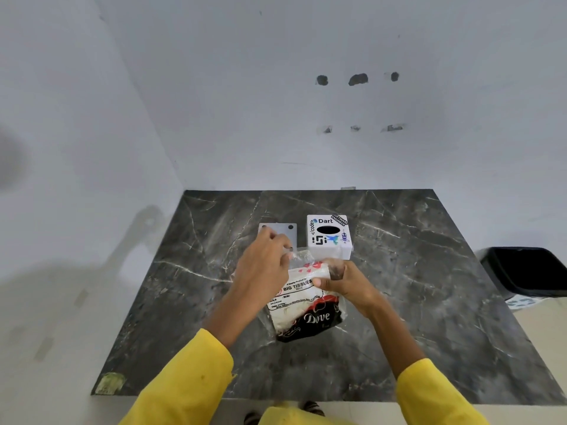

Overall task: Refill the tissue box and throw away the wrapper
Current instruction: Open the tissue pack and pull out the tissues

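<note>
A clear plastic tissue pack (302, 308), printed "BIG TISSUES" and "Dove", lies in the middle of the dark marble table (414, 286). My left hand (264, 268) pinches the pack's far top edge of clear wrapper. My right hand (343, 279) grips the pack's upper right part, thumb across the front. Just behind stands the white cube tissue box (329, 236) with stickers and a dark oval slot on top. A flat grey panel (283, 231) with dark round holes lies left of the box, partly behind my left hand.
A black bin (527, 271) with a dark liner stands on the floor off the table's right edge. White walls close the table's far and left sides. A worn sticker (109, 383) marks the table's near left corner.
</note>
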